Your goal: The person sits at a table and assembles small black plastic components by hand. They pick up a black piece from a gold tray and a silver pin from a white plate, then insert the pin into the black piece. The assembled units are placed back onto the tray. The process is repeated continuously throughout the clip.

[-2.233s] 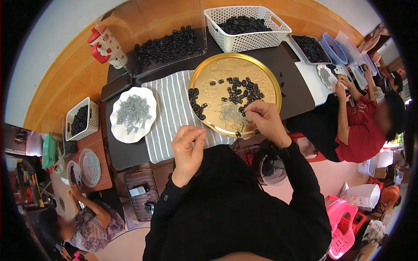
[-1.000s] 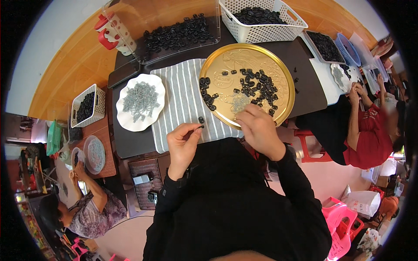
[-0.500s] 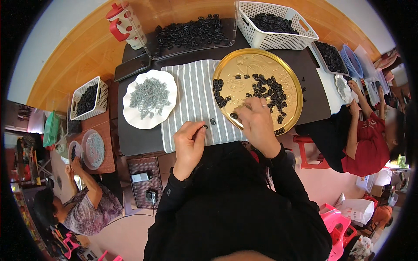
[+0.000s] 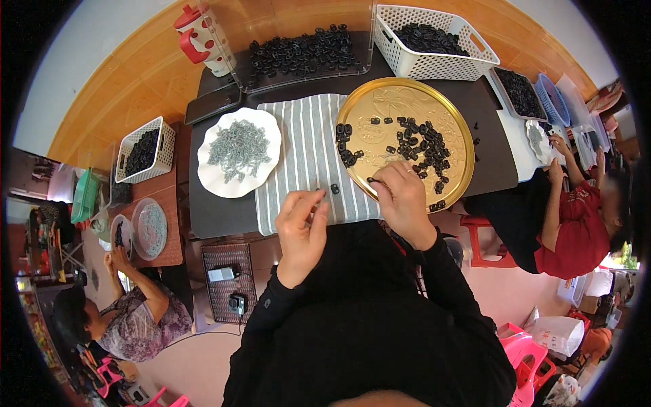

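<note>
My left hand [image 4: 300, 227] is over the near part of a grey-and-white striped cloth [image 4: 298, 142], its thumb and forefinger apart. A small black oval plastic piece [image 4: 334, 188] lies on the cloth just beyond its fingertips. Over the near left rim of a round gold tray [image 4: 380, 146], my right hand [image 4: 405, 203] has its fingers pinched together. Another small black piece [image 4: 371, 180] shows at their tips. Many loose black pieces [image 4: 424, 146] are scattered on the tray. Left of the cloth, a white scalloped plate [image 4: 210, 182] holds a heap of small grey translucent pieces [image 4: 239, 149].
Behind stand a clear bin [image 4: 305, 80] and a white basket [image 4: 434, 66], both with black parts. A phone [image 4: 213, 103] and red-lidded tumbler [image 4: 207, 44] are at the back left. Other people sit at work on the left [image 4: 139, 319] and right [image 4: 576, 224].
My left thumb and forefinger have parted from their pinch around a small black piece. My right hand has drawn slightly nearer to me, its fingers closing together. The view has shifted a little.
</note>
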The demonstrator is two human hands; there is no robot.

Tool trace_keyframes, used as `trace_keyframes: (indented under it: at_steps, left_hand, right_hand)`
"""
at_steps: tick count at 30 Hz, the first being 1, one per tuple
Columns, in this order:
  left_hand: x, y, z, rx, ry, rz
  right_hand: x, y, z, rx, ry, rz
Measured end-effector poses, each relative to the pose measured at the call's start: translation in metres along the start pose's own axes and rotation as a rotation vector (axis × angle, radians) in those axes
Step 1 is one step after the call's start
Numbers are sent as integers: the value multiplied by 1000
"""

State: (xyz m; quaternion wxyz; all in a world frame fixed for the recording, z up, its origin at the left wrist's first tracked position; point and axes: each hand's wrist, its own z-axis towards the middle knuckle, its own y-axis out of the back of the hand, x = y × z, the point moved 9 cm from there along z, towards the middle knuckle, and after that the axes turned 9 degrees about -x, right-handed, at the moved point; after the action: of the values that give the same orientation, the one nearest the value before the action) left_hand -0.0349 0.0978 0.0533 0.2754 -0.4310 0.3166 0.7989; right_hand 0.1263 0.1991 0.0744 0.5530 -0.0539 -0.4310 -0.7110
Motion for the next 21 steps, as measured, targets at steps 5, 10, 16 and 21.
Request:
trace_keyframes:
  at_steps: [5,10,16,21]
  left_hand:
    - [-3,-35,-21,179,292,-577]
    - [13,-53,-32,228,405,-660]
    - [11,-52,-31,201,406,-663]
    - [14,-52,-28,179,408,-674]
  right_hand:
    - [34,12,-19,-65,-68,347]
    - [33,17,-36,-129,-86,334]
    - [13,54,-27,-116,19,52]
    - [-44,88,-31,-74,-148,-247]
